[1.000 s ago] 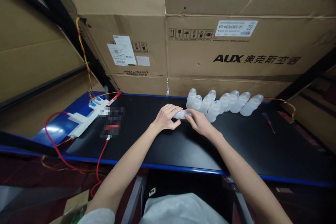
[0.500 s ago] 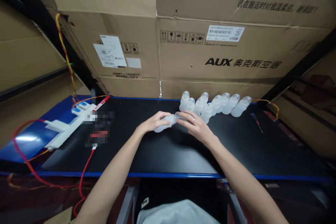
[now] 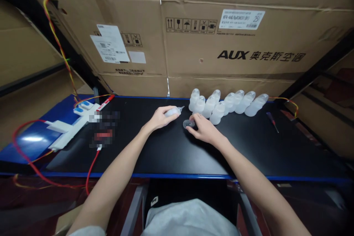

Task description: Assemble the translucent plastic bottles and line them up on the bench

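Note:
My left hand (image 3: 161, 117) is closed round a white translucent squeeze bottle (image 3: 172, 112), tilted so that its narrow clear tip points up and right. A clear rounded cap (image 3: 188, 124) is pinched between the thumb and fingers of my right hand (image 3: 204, 128), apart from the bottle and just right of it. Behind my right hand stand several similar white bottles (image 3: 216, 113) with clear domed caps on, grouped on the black tabletop (image 3: 171, 155).
Large cardboard boxes (image 3: 188, 57) form a wall at the back. To the left lie a white power strip (image 3: 66, 132), a red cable (image 3: 91, 169) and a red marker (image 3: 106, 102). A small screwdriver (image 3: 272, 121) lies at the right. Dark rack posts (image 3: 304, 70) flank the table.
The clear cap has come off the bottle, baring its narrow tip. My right hand has drawn the cap away while my left hand keeps hold of the bottle. The view has tilted slightly downward.

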Tool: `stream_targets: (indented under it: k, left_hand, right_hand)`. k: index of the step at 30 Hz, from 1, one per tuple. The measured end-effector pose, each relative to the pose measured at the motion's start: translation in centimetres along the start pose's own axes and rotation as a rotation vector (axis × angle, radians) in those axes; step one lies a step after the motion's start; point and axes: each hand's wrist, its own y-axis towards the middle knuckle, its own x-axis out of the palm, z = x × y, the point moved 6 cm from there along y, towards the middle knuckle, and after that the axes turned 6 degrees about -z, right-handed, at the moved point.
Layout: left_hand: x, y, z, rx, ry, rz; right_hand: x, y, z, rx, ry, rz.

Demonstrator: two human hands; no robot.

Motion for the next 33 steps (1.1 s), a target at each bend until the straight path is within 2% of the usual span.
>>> stream_targets:
  k: [4,8,13,17,23,26,29,31,33]
  left_hand:
    - [1.6,-0.4,1.0,0.026,0.111,0.013]
    - [2.5,-1.1,3.0,0.094,0.335,0.094]
    - [3.9,-1.7,5.2,0.2,0.594,0.13]
    - [3.8,-1.5,4.9,0.169,0.559,0.088]
    - [3.1,-1.0,3.9,0.05,0.372,-0.016]
    - [3.0,-1.2,4.0,0.059,0.37,0.022]
    - [3.1,-1.3,4.3,0.097,0.418,0.058]
    - [3.0,-1.4,4.4,0.101,0.422,0.061]
    - [2.8,-1.3,4.2,0.076,0.385,0.036]
  right_hand:
    - [-0.4,0.2,0.1,0.07,-0.028,0.107]
    - [-2.0,-0.2,-0.1,0.118,0.095,0.252]
    - [-1.9,-0.3,-0.9,0.046,0.293,0.177]
    - [-1.6,-0.3,-0.8,-0.06,0.335,0.199]
    - [-2.0,-0.6,-1.7,-0.279,0.287,0.257]
    - [-2.1,-0.7,-1.5,-0.173,0.309,0.282]
    - [-1.5,-0.6,-0.9,-0.026,0.278,0.233]
    - [-1.5,-0.5,-1.0,-0.088,0.252,0.225]
    - [-2.0,-0.6,-1.2,-0.209,0.232,0.275]
